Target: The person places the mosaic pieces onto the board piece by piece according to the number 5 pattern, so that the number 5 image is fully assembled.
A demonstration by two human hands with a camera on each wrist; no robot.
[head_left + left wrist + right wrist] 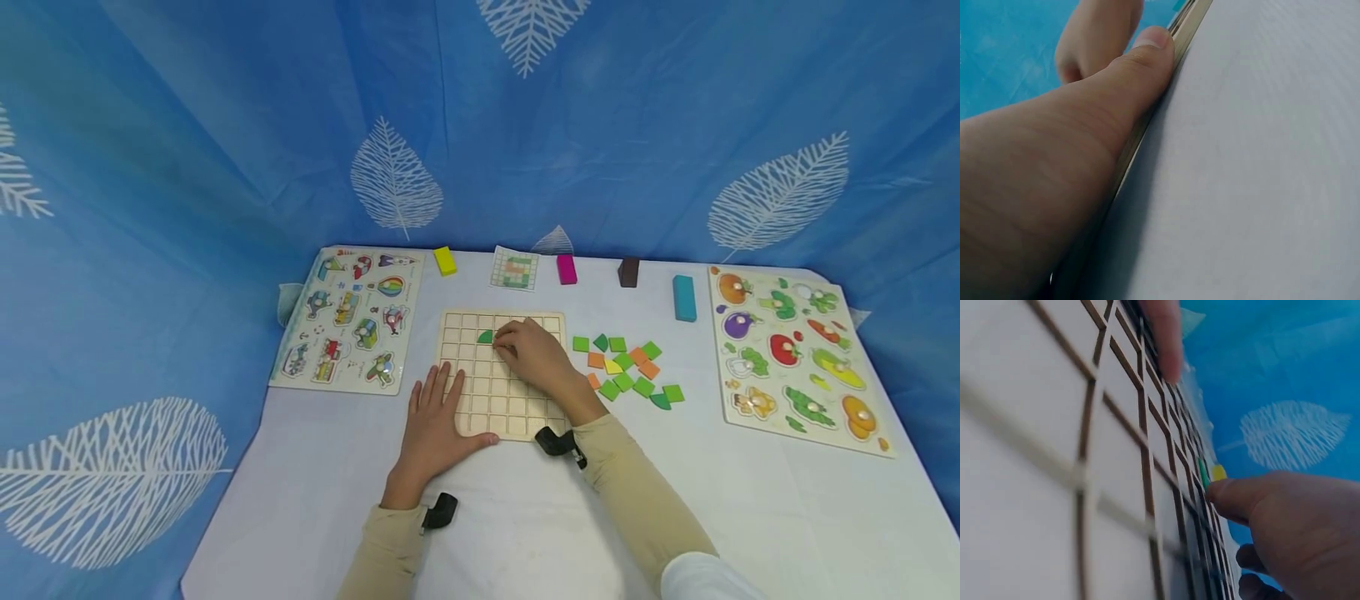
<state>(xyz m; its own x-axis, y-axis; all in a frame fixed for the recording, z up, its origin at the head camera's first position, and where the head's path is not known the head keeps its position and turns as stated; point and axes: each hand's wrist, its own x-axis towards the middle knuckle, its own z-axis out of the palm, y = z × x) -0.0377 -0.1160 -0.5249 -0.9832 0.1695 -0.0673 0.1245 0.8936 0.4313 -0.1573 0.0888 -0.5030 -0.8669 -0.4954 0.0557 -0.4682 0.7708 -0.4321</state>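
A pale wooden grid board (480, 400) lies in the middle of the table. My left hand (435, 425) rests flat with spread fingers on its left part, the thumb along the near edge; the left wrist view shows this thumb (1147, 56) at the board's side. Over the upper middle of the grid, my right hand (536, 354) bends down, pinching a green quarter-circle tile (485, 337) at its right edge with thumb and finger. In the right wrist view the green tile (1203, 472) shows right at the thumb tip; the other fingertips are hidden.
Loose green, orange and yellow tiles (623, 362) lie right of the board. A pattern card (514, 269) and yellow (445, 261), magenta (567, 269), brown (628, 272) and blue (684, 298) blocks stand behind. Knobbed puzzles flank them: vehicles (300, 308) left, vegetables (780, 392) right.
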